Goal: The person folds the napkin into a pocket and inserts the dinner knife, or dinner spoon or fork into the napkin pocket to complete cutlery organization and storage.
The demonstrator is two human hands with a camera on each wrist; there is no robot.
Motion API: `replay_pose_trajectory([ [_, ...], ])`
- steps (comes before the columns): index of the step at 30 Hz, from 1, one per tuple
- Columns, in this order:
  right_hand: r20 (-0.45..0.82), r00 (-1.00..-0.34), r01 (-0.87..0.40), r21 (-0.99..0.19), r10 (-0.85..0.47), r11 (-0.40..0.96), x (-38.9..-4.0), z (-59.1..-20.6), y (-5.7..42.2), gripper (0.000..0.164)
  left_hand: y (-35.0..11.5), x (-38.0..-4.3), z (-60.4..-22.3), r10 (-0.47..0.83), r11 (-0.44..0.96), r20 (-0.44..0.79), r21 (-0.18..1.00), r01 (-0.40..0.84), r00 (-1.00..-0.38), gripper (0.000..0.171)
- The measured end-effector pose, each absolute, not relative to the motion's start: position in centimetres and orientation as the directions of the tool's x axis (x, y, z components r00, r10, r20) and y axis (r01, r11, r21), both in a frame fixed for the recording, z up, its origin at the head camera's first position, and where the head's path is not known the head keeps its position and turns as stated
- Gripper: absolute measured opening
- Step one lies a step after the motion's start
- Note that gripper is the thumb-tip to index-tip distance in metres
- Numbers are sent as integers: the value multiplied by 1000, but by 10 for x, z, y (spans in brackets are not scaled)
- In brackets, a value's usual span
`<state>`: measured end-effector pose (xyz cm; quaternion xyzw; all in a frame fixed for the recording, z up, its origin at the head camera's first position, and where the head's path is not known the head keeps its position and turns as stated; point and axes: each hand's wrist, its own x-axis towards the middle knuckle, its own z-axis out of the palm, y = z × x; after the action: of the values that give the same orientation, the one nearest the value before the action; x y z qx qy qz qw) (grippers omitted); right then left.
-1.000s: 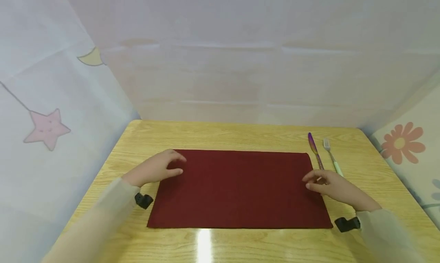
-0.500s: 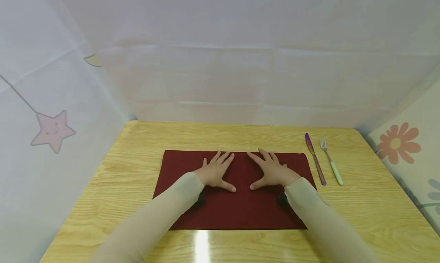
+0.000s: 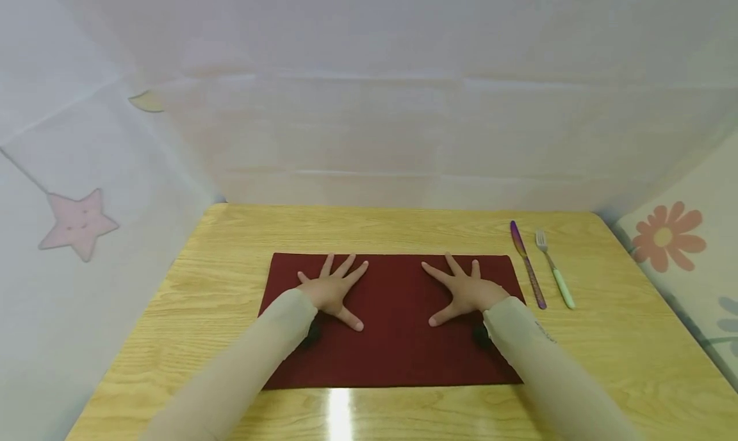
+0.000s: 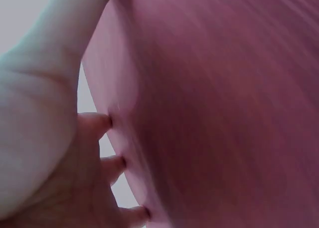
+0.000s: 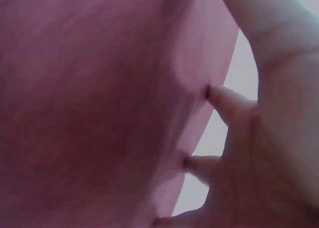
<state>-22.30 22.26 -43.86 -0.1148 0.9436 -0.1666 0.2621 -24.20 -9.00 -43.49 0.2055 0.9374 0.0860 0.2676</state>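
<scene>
Broadly, the wooden table (image 3: pixel 369 229) bears a dark red cloth (image 3: pixel 398 338), laid flat under both hands, with a bare stretch of it showing between them. Each of these, the left hand (image 3: pixel 330 293) and the right hand (image 3: pixel 468 292), is spread wide and grips nothing; fingertips (image 4: pixel 118 164) touch the cloth, several near its far edge. Compared with half a second ago, the hands stand farther apart, the left having shifted most. Off the cloth, past the right hand, lie a knife (image 3: pixel 528 263) and a fork (image 3: pixel 555 268)
</scene>
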Motion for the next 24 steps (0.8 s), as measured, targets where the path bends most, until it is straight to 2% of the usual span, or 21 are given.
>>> replay_pose_trajectory([
  [8, -422, -849, -148, -388, -318, 910, -225, -441, 270, 122, -156, -248, -435, 434, 895, -471, 322, 309, -768, 124],
  [14, -410, -869, -110, -388, -278, 915, -226, -443, 299, 126, -178, -245, -432, 441, 889, -454, 339, 307, -774, 122],
  [19, -347, -900, -141, -346, -265, 928, -210, -438, 299, 119, -175, -228, -432, 496, 854, -382, 375, 360, -780, 115],
  [24, -397, -847, -158, -448, -354, 880, -188, -426, 274, 115, -171, -210, -433, 544, 828, -402, 396, 396, -737, 120],
])
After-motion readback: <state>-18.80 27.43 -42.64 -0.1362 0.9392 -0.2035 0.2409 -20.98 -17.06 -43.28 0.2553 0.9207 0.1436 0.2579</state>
